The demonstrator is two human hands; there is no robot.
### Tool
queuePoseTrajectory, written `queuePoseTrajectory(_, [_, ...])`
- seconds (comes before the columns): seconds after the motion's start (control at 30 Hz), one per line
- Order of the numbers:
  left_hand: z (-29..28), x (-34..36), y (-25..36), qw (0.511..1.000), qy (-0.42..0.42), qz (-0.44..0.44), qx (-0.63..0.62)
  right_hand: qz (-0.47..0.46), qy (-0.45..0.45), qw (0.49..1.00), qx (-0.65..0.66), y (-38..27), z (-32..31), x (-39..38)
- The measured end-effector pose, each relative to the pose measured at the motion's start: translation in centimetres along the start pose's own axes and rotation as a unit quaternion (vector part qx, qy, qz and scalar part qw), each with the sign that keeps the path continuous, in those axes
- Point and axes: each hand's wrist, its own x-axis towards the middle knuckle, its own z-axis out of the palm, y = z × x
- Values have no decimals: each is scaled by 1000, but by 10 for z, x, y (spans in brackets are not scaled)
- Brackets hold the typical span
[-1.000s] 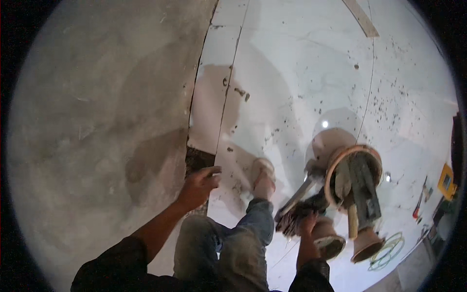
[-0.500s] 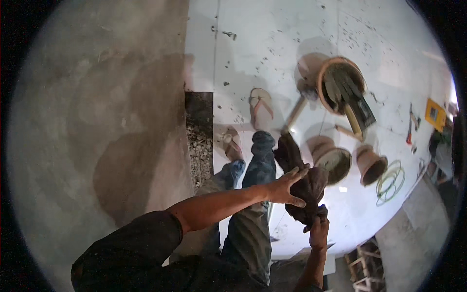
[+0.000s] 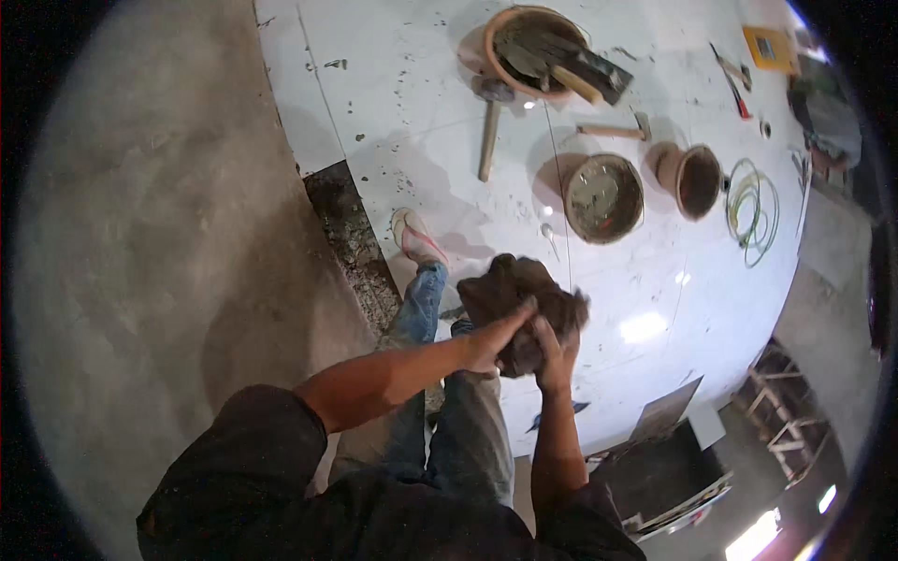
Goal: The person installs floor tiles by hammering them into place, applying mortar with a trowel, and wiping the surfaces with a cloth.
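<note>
A crumpled dark brown cloth [image 3: 510, 285] is bunched up in front of my legs, above the white floor. My left hand [image 3: 496, 338] grips its near side, with the thumb pressed on the folds. Close beside it, my right hand [image 3: 557, 353] is closed round the cloth's right part, its fingers partly hidden by the fabric. The two hands nearly touch. A shallow round tub [image 3: 603, 199] with grey paste inside stands beyond the cloth, to the right.
A larger tub [image 3: 499, 56] holds trowels. Near it lie a mallet [image 3: 491, 131] and a wooden-handled hammer [image 3: 608, 130]. Right of these are a brown pot [image 3: 698, 182], a coiled green cord [image 3: 754, 213] and a yellow box [image 3: 772, 50]. A rubble-filled gap [image 3: 351, 224] runs along the floor's left edge.
The cloth, held out long before, is now gathered into a bundle. My right hand has come up beside my left. The view has shifted, so the tubs appear farther up.
</note>
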Motion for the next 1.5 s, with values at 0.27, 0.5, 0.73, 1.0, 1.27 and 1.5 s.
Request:
queuePoseTrajectory(0.27, [-26, 25, -74, 952, 292, 93, 16, 139, 131, 939, -286, 85, 0, 8])
queuePoseTrajectory(0.5, [-10, -28, -143, 922, 225, 195, 246, 276, 258, 897, -231, 188, -135, -17])
queuePoseTrajectory(0.73, [-14, -21, -121, 972, 159, 108, 134, 261, 1, 894, 363, 197, -197, -91])
queuePoseTrajectory(1.0, [-15, 28, -146, 841, 168, -35, 513, 226, -217, 950, 5, 135, -109, -116])
queuePoseTrajectory(1.27, [-37, 12, -134, 726, 186, 218, 625, 56, 106, 993, -21, 170, -22, -60])
queuePoseTrajectory(1.5, [-33, -59, -105, 631, 182, 177, 733, 203, -53, 977, 46, 223, -25, 0])
